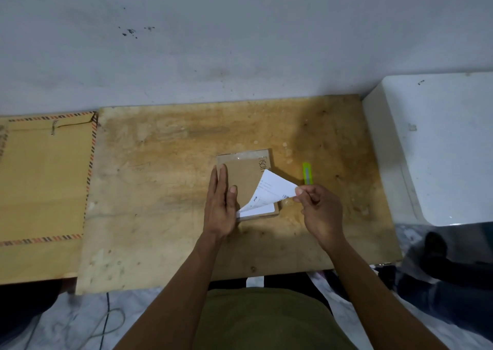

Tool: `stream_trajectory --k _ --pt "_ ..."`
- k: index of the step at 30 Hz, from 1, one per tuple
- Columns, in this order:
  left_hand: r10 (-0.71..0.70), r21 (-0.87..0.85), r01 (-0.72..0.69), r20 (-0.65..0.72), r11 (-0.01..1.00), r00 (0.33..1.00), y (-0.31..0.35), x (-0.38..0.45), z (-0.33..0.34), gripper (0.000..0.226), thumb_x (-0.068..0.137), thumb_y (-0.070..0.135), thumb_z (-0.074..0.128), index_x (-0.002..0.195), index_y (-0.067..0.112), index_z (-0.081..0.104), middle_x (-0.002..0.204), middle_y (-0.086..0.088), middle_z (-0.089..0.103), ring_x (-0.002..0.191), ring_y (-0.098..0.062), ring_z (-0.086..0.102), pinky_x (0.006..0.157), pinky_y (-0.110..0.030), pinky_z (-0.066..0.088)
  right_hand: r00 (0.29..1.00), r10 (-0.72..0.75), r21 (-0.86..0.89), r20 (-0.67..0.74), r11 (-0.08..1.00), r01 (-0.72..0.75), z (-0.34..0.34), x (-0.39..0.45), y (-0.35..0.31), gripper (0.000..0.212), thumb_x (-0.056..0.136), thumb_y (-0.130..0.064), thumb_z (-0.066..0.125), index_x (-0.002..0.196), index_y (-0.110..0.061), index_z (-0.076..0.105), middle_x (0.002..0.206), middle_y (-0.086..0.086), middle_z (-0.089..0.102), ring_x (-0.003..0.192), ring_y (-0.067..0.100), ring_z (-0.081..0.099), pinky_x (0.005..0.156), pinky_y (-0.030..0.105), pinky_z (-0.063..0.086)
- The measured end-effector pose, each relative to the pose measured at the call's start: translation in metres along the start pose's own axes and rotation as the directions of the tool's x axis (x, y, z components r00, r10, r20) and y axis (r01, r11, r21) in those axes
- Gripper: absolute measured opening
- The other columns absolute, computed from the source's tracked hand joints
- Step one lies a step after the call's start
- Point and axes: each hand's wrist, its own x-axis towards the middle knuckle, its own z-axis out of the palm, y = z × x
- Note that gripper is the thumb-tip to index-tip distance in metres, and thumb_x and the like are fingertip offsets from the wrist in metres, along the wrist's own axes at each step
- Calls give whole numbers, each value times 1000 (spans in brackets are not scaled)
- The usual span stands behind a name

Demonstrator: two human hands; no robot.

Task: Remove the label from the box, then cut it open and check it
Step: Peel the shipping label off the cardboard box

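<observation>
From my feed, a worn plywood board (165, 189) serves as the work surface, stained yellow-brown and scuffed, with its far edge set against a pale grey wall (240, 29). I note dark specks and smudges on the wall. To the left, a large brown envelope (42, 178) with a striped border lies beside the board, touching its edge. To the right stands a white block (437, 146) with rounded corners. Below the near edge I see a light mottled floor (66, 323) with a thin cable (106, 320) looped across it. Lighting is dim and even.
</observation>
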Motion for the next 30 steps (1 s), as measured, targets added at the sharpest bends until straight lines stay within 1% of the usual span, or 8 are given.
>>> stream_trajectory --k 4,8,12,15,20,24,27,30 --pt "16 -15 -16 -6 1000 1000 -2 1 0 58 104 35 34 158 19 18 167 -4 11 138 25 -5 100 7 10 997 70 133 -10 989 -68 -6 -12 7 4 90 -18 70 87 -18 72 77 2 76 78 13 74 67 36 58" --pt "6 -35 -7 -19 999 1000 -1 0 4 59 104 36 34 158 21 17 167 -4 8 137 26 -7 101 7 8 995 92 198 -32 977 -84 -13 -15 8 5 89 -14 69 89 -9 71 80 6 75 75 12 74 62 24 55" --pt "9 -15 -9 -29 1000 1000 -2 0 6 60 103 39 32 158 22 17 167 -3 8 136 26 -9 105 3 7 996 87 194 -8 977 -83 -20 -20 14 8 89 -12 70 89 -4 70 83 7 75 75 15 74 60 20 55" --pt "20 6 -20 -37 1000 999 -3 1 7 60 103 40 30 158 22 16 167 -2 8 140 21 -9 112 -14 13 995 103 197 8 975 -102 -23 -21 16 10 89 -14 71 91 -5 71 85 8 76 78 16 75 60 19 54" --pt "65 94 -61 -42 994 997 -4 1 7 60 104 38 29 159 20 14 167 -4 9 150 -3 -1 114 -25 20 998 59 137 35 989 -63 -21 -6 3 8 89 -16 70 82 -20 72 76 2 76 77 15 75 66 28 56" --pt "76 126 -71 -41 990 996 -4 1 9 60 105 37 28 159 16 13 167 -4 9 153 -10 0 117 -31 25 989 -48 -22 138 998 52 -19 20 -12 11 91 -16 66 84 -22 72 77 -2 76 76 11 73 72 32 57" --pt "102 145 -94 -46 985 994 -5 4 9 63 104 40 25 158 11 15 166 -6 13 152 -7 -2 118 -33 27 982 -54 8 182 999 54 -18 30 -15 19 91 -9 65 80 -24 70 79 1 75 76 13 73 72 32 56" --pt "94 156 -86 -48 984 994 -3 3 11 63 104 39 26 158 10 13 166 -5 12 152 -7 -4 119 -25 19 975 -20 46 223 999 10 -17 39 -13 20 92 -10 65 79 -24 69 81 1 74 77 15 72 70 30 56"
